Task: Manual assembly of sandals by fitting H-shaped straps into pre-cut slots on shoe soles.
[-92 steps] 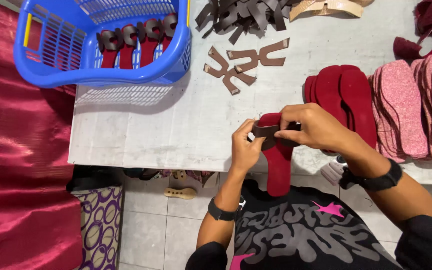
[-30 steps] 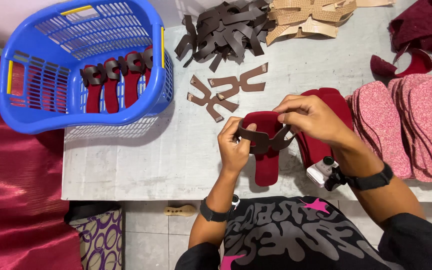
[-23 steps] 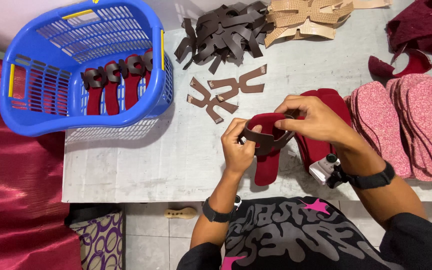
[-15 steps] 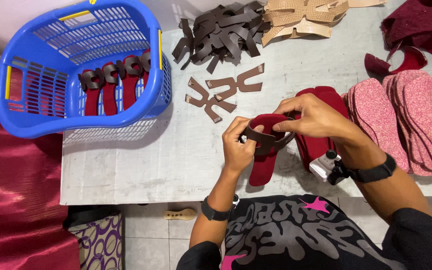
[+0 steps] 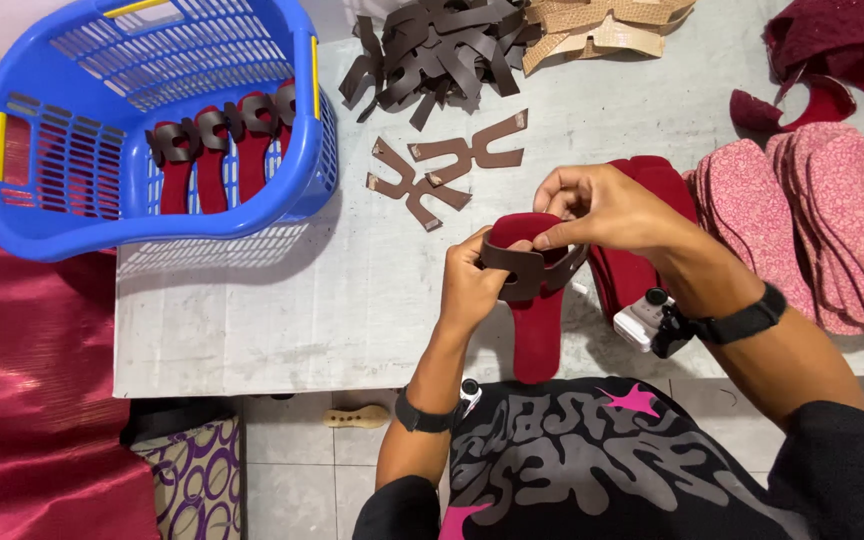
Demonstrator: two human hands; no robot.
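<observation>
I hold a dark red sandal sole [image 5: 537,330] over the near edge of the white table [image 5: 282,310]. A brown strap [image 5: 532,272] wraps across its front end. My left hand [image 5: 474,285] grips the strap's left side and the sole's edge. My right hand [image 5: 602,208] pinches the strap's right side from above. Both wrists carry black bands, and a small white device [image 5: 644,320] hangs under the right one.
A blue plastic basket [image 5: 152,130] at the far left holds several strapped red soles [image 5: 222,150]. Two loose brown straps [image 5: 447,165] lie mid-table, a pile of them [image 5: 442,50] behind. Red soles [image 5: 642,260] and pink insoles [image 5: 812,220] are stacked right; red cloth [image 5: 22,400] hangs left.
My hands and the sole have stayed in nearly the same spot. The strap sits further wrapped around the sole's front, and my view has drifted slightly.
</observation>
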